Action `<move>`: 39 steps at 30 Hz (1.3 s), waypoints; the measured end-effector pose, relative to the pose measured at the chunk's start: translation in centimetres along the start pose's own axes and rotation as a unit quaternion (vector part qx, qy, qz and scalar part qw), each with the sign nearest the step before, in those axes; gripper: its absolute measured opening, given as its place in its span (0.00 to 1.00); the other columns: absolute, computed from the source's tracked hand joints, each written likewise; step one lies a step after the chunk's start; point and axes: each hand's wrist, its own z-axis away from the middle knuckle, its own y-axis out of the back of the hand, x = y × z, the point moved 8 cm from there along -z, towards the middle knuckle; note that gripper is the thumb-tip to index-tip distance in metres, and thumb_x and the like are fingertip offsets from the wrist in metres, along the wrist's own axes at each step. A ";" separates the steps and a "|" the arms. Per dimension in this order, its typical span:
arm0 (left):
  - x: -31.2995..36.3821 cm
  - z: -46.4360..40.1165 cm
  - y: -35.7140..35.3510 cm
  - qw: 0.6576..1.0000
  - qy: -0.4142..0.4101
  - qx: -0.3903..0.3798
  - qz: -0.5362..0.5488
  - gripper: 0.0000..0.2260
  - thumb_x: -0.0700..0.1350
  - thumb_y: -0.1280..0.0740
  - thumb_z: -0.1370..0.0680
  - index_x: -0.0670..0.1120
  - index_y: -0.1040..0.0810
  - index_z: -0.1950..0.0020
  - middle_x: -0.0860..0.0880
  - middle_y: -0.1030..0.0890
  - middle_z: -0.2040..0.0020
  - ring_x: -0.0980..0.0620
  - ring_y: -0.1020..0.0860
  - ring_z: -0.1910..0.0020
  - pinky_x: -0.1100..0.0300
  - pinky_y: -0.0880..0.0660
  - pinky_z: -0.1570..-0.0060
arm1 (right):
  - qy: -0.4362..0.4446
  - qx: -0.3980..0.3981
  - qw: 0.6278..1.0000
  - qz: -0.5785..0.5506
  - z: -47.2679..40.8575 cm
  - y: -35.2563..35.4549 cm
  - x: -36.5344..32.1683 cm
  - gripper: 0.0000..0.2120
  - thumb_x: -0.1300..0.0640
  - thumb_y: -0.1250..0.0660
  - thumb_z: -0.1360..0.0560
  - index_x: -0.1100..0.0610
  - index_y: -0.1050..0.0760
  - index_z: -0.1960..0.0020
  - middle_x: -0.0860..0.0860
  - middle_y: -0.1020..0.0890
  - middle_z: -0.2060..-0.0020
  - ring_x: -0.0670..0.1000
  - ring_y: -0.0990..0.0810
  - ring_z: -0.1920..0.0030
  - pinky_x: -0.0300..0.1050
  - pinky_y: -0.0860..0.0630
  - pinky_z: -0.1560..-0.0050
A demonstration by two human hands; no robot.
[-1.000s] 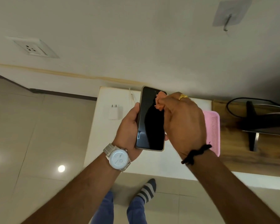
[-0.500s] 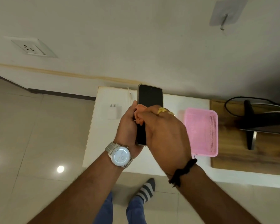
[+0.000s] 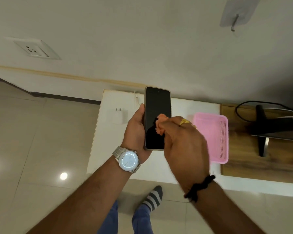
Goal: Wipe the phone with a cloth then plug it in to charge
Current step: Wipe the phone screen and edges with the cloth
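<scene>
A black-screened phone (image 3: 156, 107) is held upright over the white table (image 3: 181, 108), screen toward me. My left hand (image 3: 136, 130) grips its left edge and lower part. My right hand (image 3: 184, 142) is closed on a bunched orange cloth (image 3: 161, 123), pressing it against the right middle of the screen. A white charger plug (image 3: 119, 115) lies on the table left of the phone. A thin white cable (image 3: 136, 98) runs along the table's far edge. A white wall socket (image 3: 33, 49) is at upper left.
A pink plastic basket (image 3: 216, 132) stands on the table just right of my right hand. Further right, a wooden board (image 3: 240, 159) carries a dark stand (image 3: 262, 132) with black cables. A metal hook (image 3: 234, 22) hangs on the wall. Tiled floor lies to the left.
The right hand with the cloth swept from the screen's top right to its left side, then back to the right middle. The left hand kept hold of the phone.
</scene>
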 end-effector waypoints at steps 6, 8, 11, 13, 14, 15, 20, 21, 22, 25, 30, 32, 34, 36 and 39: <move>0.7 -0.3 0.7 1.000 -0.022 0.000 0.007 0.31 0.67 0.46 0.18 0.46 0.16 0.36 0.35 0.16 0.40 0.35 0.16 0.44 0.35 0.23 0.36 | 0.110 0.127 0.983 -0.069 2.9 -0.4 -2.2 0.14 0.56 0.52 0.14 0.61 0.31 0.42 0.61 0.14 0.63 0.58 0.14 0.66 0.54 0.18 0.73; 0.8 -0.3 0.8 1.000 -0.022 -0.003 0.020 0.32 0.67 0.46 0.18 0.44 0.15 0.38 0.36 0.16 0.41 0.36 0.15 0.46 0.36 0.21 0.40 | 0.106 0.087 0.989 -0.057 4.0 -0.6 -2.1 0.09 0.59 0.49 0.16 0.57 0.32 0.42 0.57 0.14 0.61 0.53 0.17 0.62 0.51 0.18 0.72; -0.9 0.2 -0.2 1.000 0.005 0.010 -0.017 0.28 0.66 0.37 0.22 0.40 0.23 0.43 0.40 0.25 0.36 0.39 0.23 0.40 0.38 0.30 0.28 | 0.078 -0.008 0.997 0.001 1.1 -0.5 -1.9 0.11 0.61 0.37 0.24 0.49 0.27 0.45 0.49 0.19 0.56 0.52 0.20 0.59 0.50 0.17 0.62; -2.3 0.3 -1.0 1.000 0.017 -0.002 -0.021 0.23 0.63 0.38 0.19 0.45 0.17 0.44 0.44 0.20 0.36 0.45 0.19 0.38 0.46 0.23 0.34 | 0.038 0.014 0.998 0.039 -3.2 0.7 -0.7 0.08 0.55 0.42 0.22 0.47 0.24 0.50 0.46 0.22 0.57 0.50 0.22 0.58 0.49 0.20 0.58; -2.8 0.2 -1.1 1.000 0.024 -0.006 -0.010 0.21 0.61 0.40 0.17 0.49 0.13 0.44 0.47 0.17 0.36 0.47 0.17 0.39 0.49 0.20 0.40 | 0.015 0.028 0.999 0.028 -5.1 1.0 -0.1 0.10 0.54 0.43 0.20 0.48 0.22 0.50 0.46 0.21 0.57 0.50 0.22 0.57 0.49 0.20 0.56; -3.0 0.2 -1.2 1.000 0.028 -0.004 -0.001 0.21 0.60 0.42 0.16 0.52 0.12 0.44 0.47 0.15 0.38 0.47 0.15 0.40 0.51 0.19 0.43 | 0.001 0.030 0.999 0.013 -5.9 1.2 0.4 0.11 0.52 0.42 0.19 0.49 0.21 0.50 0.46 0.21 0.56 0.51 0.21 0.56 0.48 0.21 0.54; 0.2 -0.2 -0.2 1.000 -0.008 0.008 -0.024 0.28 0.65 0.42 0.18 0.43 0.18 0.38 0.36 0.17 0.42 0.40 0.17 0.45 0.42 0.22 0.38 | 0.059 -0.005 0.998 -0.022 1.1 0.0 -2.6 0.14 0.66 0.37 0.27 0.52 0.26 0.46 0.53 0.19 0.58 0.55 0.18 0.62 0.52 0.17 0.64; 0.2 -0.2 0.1 0.999 -0.006 0.012 -0.033 0.29 0.66 0.43 0.19 0.43 0.19 0.37 0.34 0.18 0.41 0.38 0.18 0.43 0.40 0.24 0.34 | 0.067 -0.014 0.997 -0.034 2.0 -0.2 -2.7 0.15 0.68 0.34 0.28 0.54 0.24 0.46 0.54 0.18 0.57 0.56 0.17 0.61 0.54 0.17 0.65; -0.2 -0.1 0.2 0.999 0.001 0.012 -0.036 0.28 0.66 0.41 0.19 0.43 0.19 0.41 0.35 0.18 0.43 0.38 0.20 0.42 0.41 0.26 0.32 | 0.078 -0.018 0.997 -0.024 1.7 -0.1 -2.7 0.13 0.67 0.32 0.28 0.54 0.22 0.46 0.53 0.17 0.57 0.56 0.17 0.60 0.54 0.17 0.64; -2.4 0.6 -0.2 0.999 0.029 -0.005 -0.027 0.22 0.63 0.39 0.18 0.48 0.15 0.44 0.45 0.16 0.40 0.44 0.18 0.39 0.47 0.22 0.38 | 0.050 0.007 0.998 0.039 -3.8 0.7 -1.1 0.06 0.56 0.37 0.23 0.47 0.22 0.51 0.47 0.22 0.58 0.50 0.23 0.60 0.47 0.20 0.59; -2.2 0.6 -0.6 0.999 0.034 0.012 -0.003 0.23 0.61 0.41 0.17 0.49 0.13 0.40 0.43 0.15 0.38 0.43 0.14 0.43 0.48 0.17 0.47 | 0.007 0.028 1.000 0.012 -6.2 1.5 0.6 0.08 0.53 0.39 0.20 0.49 0.21 0.51 0.49 0.21 0.59 0.52 0.22 0.59 0.48 0.20 0.56; -0.9 0.3 -0.1 0.999 0.024 0.019 -0.010 0.24 0.63 0.41 0.18 0.47 0.14 0.45 0.44 0.16 0.42 0.44 0.16 0.45 0.49 0.20 0.44 | 0.036 -0.012 0.999 0.011 -2.4 0.5 -1.2 0.07 0.53 0.39 0.22 0.48 0.22 0.48 0.48 0.20 0.56 0.50 0.20 0.57 0.44 0.19 0.55; -0.4 0.2 0.4 0.999 0.024 0.027 -0.021 0.25 0.65 0.41 0.19 0.46 0.18 0.42 0.42 0.19 0.41 0.43 0.19 0.42 0.47 0.23 0.37 | 0.067 -0.037 0.997 -0.001 0.1 0.4 -1.9 0.12 0.55 0.38 0.24 0.50 0.19 0.43 0.50 0.17 0.52 0.52 0.18 0.55 0.44 0.19 0.54; -1.2 0.4 0.2 0.999 0.040 0.010 -0.015 0.27 0.64 0.43 0.18 0.45 0.16 0.39 0.43 0.17 0.37 0.42 0.17 0.40 0.45 0.21 0.36 | 0.056 -0.014 0.998 0.011 -1.9 1.3 -0.1 0.12 0.57 0.38 0.23 0.51 0.18 0.45 0.51 0.17 0.54 0.53 0.18 0.56 0.46 0.18 0.56; -2.4 0.6 -0.5 0.998 0.048 -0.022 -0.024 0.27 0.63 0.47 0.16 0.47 0.14 0.39 0.40 0.14 0.41 0.39 0.14 0.48 0.44 0.16 0.53 | 0.002 0.027 0.999 0.037 -6.6 2.4 3.0 0.13 0.55 0.41 0.17 0.52 0.17 0.46 0.52 0.19 0.55 0.54 0.20 0.56 0.47 0.21 0.53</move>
